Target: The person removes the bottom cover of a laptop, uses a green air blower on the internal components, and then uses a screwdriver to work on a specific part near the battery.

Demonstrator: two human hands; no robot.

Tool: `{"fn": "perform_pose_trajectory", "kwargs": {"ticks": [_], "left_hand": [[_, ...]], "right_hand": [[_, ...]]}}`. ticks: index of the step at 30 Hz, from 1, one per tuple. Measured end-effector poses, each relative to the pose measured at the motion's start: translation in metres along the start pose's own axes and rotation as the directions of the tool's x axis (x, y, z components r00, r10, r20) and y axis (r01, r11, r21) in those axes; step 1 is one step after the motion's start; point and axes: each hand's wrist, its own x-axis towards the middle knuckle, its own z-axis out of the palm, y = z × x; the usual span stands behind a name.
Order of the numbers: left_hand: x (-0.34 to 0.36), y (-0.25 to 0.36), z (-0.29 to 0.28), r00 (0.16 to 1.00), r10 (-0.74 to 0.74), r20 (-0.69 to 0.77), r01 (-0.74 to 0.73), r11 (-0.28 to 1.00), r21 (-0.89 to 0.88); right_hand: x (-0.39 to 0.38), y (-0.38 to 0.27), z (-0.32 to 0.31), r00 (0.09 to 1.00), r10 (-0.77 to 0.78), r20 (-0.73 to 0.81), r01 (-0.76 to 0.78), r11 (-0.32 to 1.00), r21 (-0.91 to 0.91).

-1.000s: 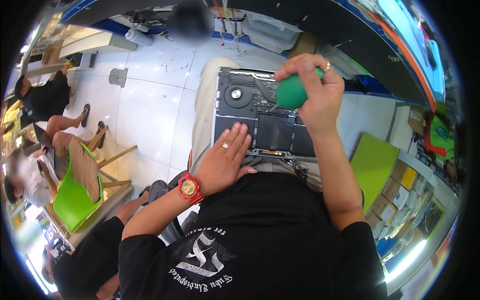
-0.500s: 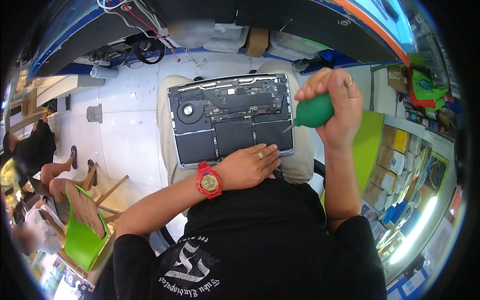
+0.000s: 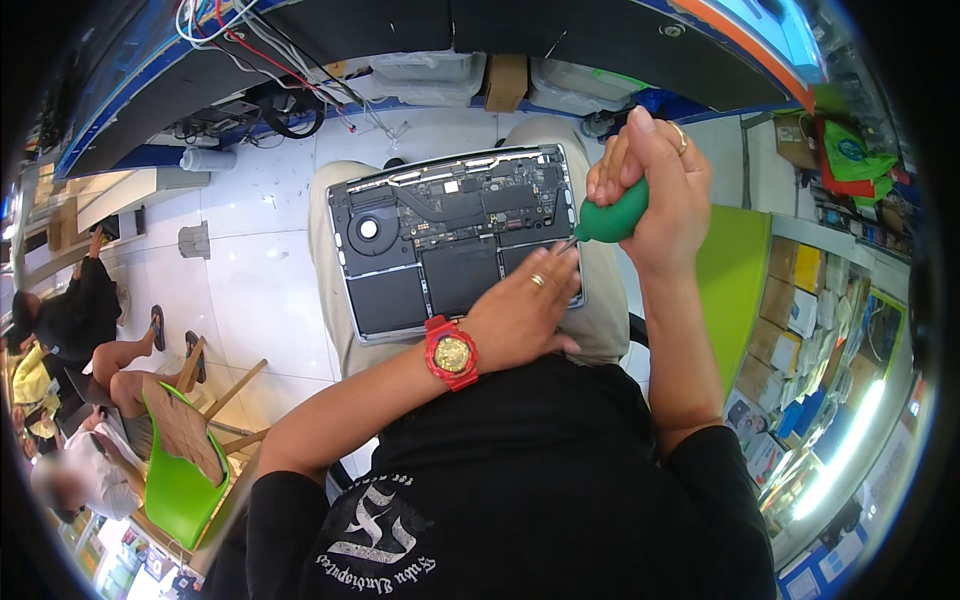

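Observation:
An opened laptop [image 3: 385, 300] lies across my thighs, its inner parts bare: a round fan [image 3: 368, 230], a dark circuit board [image 3: 470, 205] and black battery blocks along the near side. My right hand [image 3: 668, 195] is wrapped round a green rubber air blower [image 3: 614, 214], just past the laptop's right edge. The blower's thin nozzle slants down to the left, over the laptop's right side. Spread flat over the lower right battery area is my left hand [image 3: 515, 312], fingers stretched out and fingertips close to the nozzle's tip. It covers part of the batteries.
Beyond my knees runs a dark bench [image 3: 400, 40] with hanging cables [image 3: 275, 50] and plastic bins [image 3: 425, 75] beneath. A green chair [image 3: 185, 480] and two people are at left. To my right are a lime-green panel [image 3: 727, 290] and a glass case with boxes.
My left hand has slid up and right across the laptop, toward the nozzle. My right hand has shifted slightly left and up with the blower. The laptop sits slightly further left in view.

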Motion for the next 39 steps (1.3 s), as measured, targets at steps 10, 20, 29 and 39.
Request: {"fn": "perform_pose_trajectory", "kwargs": {"ticks": [10,20,29,39], "left_hand": [[0.004,0.002,0.004,1.000,0.021,-0.015,-0.024,0.973,-0.229],[-0.030,0.003,-0.031,0.996,-0.071,-0.046,0.068,0.995,-0.070],[-0.078,-0.020,-0.055,0.996,-0.072,-0.055,0.075,0.996,0.057],[-0.096,-0.042,-0.042,0.997,0.049,0.052,-0.052,0.997,0.062]], "right_hand": [[-0.001,-0.007,-0.002,0.992,-0.099,-0.078,0.101,0.995,0.023],[-0.014,0.026,0.033,0.991,-0.131,0.007,0.125,0.925,-0.359],[0.003,0.037,0.047,0.996,0.054,0.074,-0.052,0.998,-0.028],[0.012,0.040,0.053,0.974,0.201,0.101,-0.172,0.955,-0.240]]}}
